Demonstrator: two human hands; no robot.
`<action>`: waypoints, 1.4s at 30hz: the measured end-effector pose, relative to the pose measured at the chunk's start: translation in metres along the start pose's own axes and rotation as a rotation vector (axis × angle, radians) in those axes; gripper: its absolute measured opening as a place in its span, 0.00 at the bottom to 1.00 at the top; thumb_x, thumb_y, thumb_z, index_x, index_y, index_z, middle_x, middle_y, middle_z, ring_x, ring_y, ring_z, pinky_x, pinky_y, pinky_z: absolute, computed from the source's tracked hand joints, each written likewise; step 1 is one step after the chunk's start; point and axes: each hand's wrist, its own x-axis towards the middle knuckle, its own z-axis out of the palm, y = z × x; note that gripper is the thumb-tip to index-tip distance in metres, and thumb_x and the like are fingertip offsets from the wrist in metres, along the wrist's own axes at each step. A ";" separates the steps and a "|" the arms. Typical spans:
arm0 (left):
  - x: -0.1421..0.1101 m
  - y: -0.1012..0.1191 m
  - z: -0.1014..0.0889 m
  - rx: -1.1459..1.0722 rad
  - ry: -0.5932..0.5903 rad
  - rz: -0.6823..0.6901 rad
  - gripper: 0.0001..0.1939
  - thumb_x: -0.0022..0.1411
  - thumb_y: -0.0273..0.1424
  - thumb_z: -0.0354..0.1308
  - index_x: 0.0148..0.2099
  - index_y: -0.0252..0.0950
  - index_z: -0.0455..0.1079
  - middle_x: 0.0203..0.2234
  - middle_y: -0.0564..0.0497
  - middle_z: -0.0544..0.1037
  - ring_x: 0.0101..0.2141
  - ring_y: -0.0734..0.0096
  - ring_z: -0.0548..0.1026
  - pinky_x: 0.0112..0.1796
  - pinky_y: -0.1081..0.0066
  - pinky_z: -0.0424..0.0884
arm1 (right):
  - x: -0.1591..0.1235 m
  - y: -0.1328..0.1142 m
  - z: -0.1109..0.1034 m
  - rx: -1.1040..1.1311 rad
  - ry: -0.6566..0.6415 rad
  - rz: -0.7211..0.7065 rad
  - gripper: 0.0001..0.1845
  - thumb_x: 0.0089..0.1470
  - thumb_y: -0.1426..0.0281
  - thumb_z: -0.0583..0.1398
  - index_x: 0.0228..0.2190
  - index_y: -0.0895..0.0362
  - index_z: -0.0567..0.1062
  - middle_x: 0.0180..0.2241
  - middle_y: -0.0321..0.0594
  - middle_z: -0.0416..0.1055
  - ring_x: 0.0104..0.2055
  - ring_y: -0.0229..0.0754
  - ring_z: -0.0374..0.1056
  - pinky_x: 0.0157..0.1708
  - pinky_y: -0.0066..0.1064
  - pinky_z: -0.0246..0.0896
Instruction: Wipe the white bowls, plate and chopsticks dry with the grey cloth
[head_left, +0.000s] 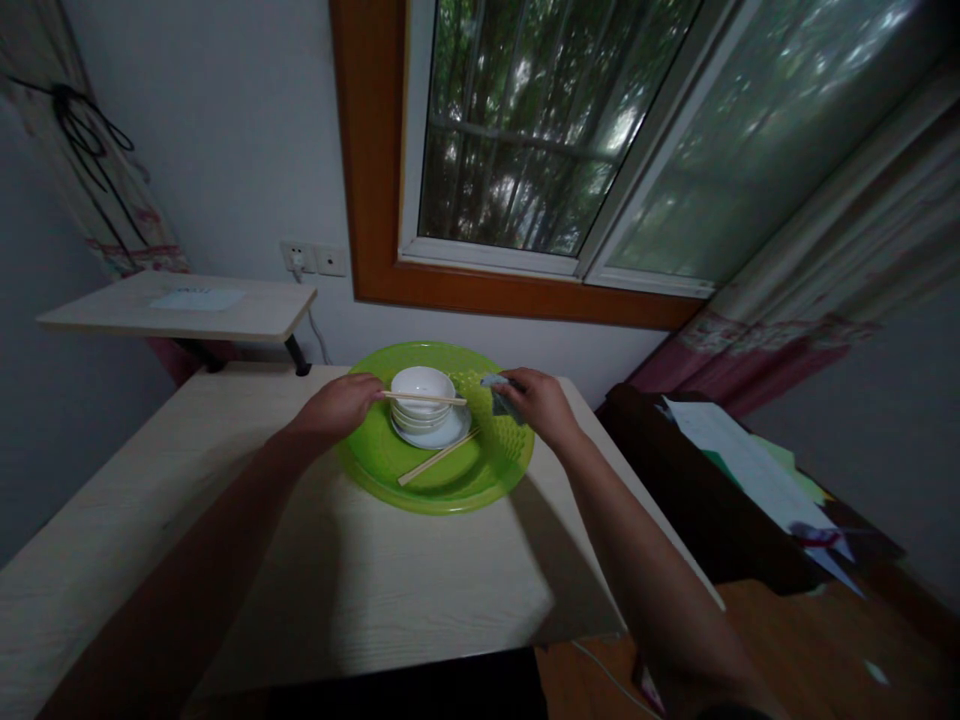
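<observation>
My left hand (350,402) is closed on the left end of some light wooden chopsticks (427,398), held level in front of a stack of white bowls (421,382). The bowls rest on a white plate (442,436) inside a round green plastic basket (450,501). More chopsticks (437,458) lie slanted in the basket, nearer to me than the plate. Over the basket's right side, my right hand (538,402) pinches a grey cloth (506,400), which hangs below the fingers. A gap separates the cloth from the held chopsticks.
The basket stands on a pale wooden table (450,590). A raised shelf (172,310) with a paper on it is at the back left. Behind the table are a wall socket (313,259) and a window. Papers (739,455) lie on a dark brown surface to the right.
</observation>
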 end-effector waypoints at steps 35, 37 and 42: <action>-0.003 0.023 0.005 0.061 -0.063 0.045 0.17 0.71 0.34 0.45 0.43 0.32 0.75 0.39 0.42 0.80 0.42 0.60 0.76 0.44 0.64 0.69 | 0.001 -0.046 0.040 0.066 -0.246 -0.234 0.10 0.59 0.71 0.65 0.43 0.58 0.81 0.42 0.45 0.80 0.44 0.46 0.75 0.46 0.32 0.65; -0.002 0.031 0.009 0.057 -0.072 0.036 0.16 0.71 0.33 0.46 0.43 0.33 0.75 0.39 0.42 0.80 0.42 0.60 0.76 0.45 0.64 0.69 | 0.001 -0.052 0.043 0.081 -0.238 -0.248 0.10 0.59 0.71 0.66 0.43 0.57 0.81 0.42 0.44 0.80 0.44 0.45 0.75 0.46 0.32 0.64; 0.003 0.050 0.023 0.047 -0.095 0.049 0.13 0.70 0.30 0.48 0.41 0.34 0.74 0.37 0.44 0.80 0.40 0.63 0.77 0.43 0.66 0.69 | 0.002 -0.068 0.059 0.140 -0.225 -0.293 0.10 0.58 0.71 0.66 0.43 0.56 0.81 0.41 0.42 0.80 0.43 0.43 0.74 0.46 0.31 0.64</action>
